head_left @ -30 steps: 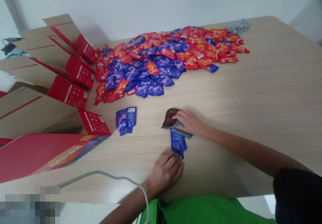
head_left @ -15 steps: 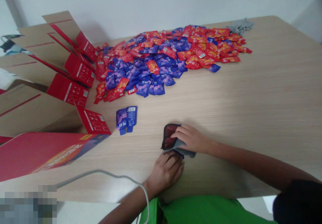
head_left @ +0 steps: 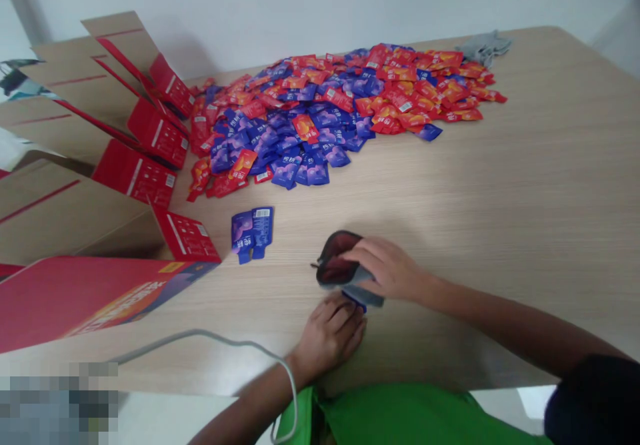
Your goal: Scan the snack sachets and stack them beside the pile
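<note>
Near the front edge of the table, my right hand (head_left: 387, 268) grips a grey zip pouch (head_left: 367, 293) by its side, its fingertips reaching over the rim. The pouch's mouth gapes toward the left and shows a dark red lining. Just below it, my left hand (head_left: 330, 335) rests on the table, fingers curled over a blue sachet (head_left: 359, 304) that is mostly hidden by the hand and the pouch. Two blue sachets (head_left: 253, 232) lie side by side to the left.
A big heap of red and blue sachets (head_left: 310, 115) spreads along the wall. Open red cartons (head_left: 125, 298) with raised flaps line the left side. A grey cloth (head_left: 485, 46) lies at the back right. A grey cable (head_left: 225, 340) crosses the front edge beside my left arm.
My right hand has tilted the pouch and shifted it slightly up and left; its mouth now gapes wider. My left hand has barely moved. The view has shifted a little.
</note>
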### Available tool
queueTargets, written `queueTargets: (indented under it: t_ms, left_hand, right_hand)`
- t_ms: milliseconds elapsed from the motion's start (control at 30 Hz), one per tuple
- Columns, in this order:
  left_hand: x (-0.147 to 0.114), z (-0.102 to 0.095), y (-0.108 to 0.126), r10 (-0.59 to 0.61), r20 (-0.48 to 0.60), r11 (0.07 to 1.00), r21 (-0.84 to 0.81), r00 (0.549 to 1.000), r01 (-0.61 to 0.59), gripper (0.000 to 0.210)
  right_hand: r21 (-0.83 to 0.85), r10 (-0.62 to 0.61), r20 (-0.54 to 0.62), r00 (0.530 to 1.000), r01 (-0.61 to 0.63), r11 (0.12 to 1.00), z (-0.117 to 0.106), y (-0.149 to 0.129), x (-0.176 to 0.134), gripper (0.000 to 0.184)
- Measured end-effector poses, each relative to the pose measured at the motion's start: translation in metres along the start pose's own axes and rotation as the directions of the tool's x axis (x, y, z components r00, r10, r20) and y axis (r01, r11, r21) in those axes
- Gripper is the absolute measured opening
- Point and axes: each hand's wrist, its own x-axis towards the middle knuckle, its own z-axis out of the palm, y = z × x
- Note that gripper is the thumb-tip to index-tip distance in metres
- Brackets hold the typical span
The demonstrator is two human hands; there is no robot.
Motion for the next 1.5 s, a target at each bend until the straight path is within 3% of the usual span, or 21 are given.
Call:
queueTargets:
  t_ms: [100, 233, 367, 467, 533, 667, 800, 1033, 1300, 1400, 1500]
  left_hand:
    - [-0.001, -0.001, 0.000, 0.000, 0.034, 1.000, 0.009, 0.999, 0.000, 0.012]
    - [0.001, -0.002, 0.000, 0.007, 0.023, 1.000, -0.019, 1.000, -0.006, 0.019]
    - [0.005, -0.004, 0.002, 0.006, 0.006, 1.000, -0.019, 1.000, -0.006, 0.022]
    - [0.010, -0.004, 0.001, 0.000, 0.072, 1.000, 0.006, 0.997, -0.001, 0.014]
    - [0.017, -0.004, -0.002, -0.028, 0.124, 0.999, 0.039, 0.992, 0.023, 0.018]
    - [0.035, 0.001, -0.014, -0.118, 0.115, 0.988, 0.113, 0.986, 0.105, 0.047]
    - [0.053, 0.008, -0.024, -0.186, 0.118, 0.973, 0.160, 0.975, 0.166, 0.086]
    - [0.069, 0.015, -0.027, -0.219, 0.138, 0.963, 0.188, 0.966, 0.192, 0.080]
    - [0.087, 0.018, -0.023, -0.247, 0.190, 0.938, 0.292, 0.950, 0.186, 0.067]
    - [0.085, 0.017, -0.022, -0.203, 0.155, 0.951, 0.265, 0.967, 0.157, 0.057]
    - [0.080, 0.013, -0.026, -0.221, 0.109, 0.966, 0.159, 0.969, 0.203, 0.048]
  right_hand:
    - [0.000, -0.043, 0.140, 0.989, 0.044, 0.999, 0.027, -0.014, -0.026, 0.038]
    - [-0.045, -0.007, 0.126, 0.992, 0.013, 0.999, 0.041, 0.015, -0.018, 0.046]
    - [-0.165, 0.102, 0.044, 0.994, -0.093, 0.982, 0.022, 0.065, 0.019, 0.041]
    - [-0.229, 0.196, -0.087, 0.977, -0.212, 0.950, -0.003, 0.091, 0.033, 0.038]
    - [-0.193, 0.263, -0.247, 0.933, -0.314, 0.930, -0.018, 0.099, 0.031, 0.040]
    - [-0.025, 0.398, -0.483, 0.780, -0.467, 0.884, -0.034, 0.102, 0.004, 0.044]
    - [0.064, 0.497, -0.525, 0.691, -0.551, 0.832, -0.028, 0.108, -0.030, 0.044]
    - [0.171, 0.600, -0.593, 0.537, -0.644, 0.746, -0.017, 0.116, -0.055, 0.048]
    - [0.251, 0.647, -0.601, 0.469, -0.657, 0.710, -0.017, 0.116, -0.052, 0.051]
    - [0.263, 0.658, -0.594, 0.462, -0.662, 0.702, -0.015, 0.118, -0.053, 0.053]
    - [0.270, 0.659, -0.593, 0.462, -0.658, 0.703, -0.015, 0.119, -0.053, 0.054]
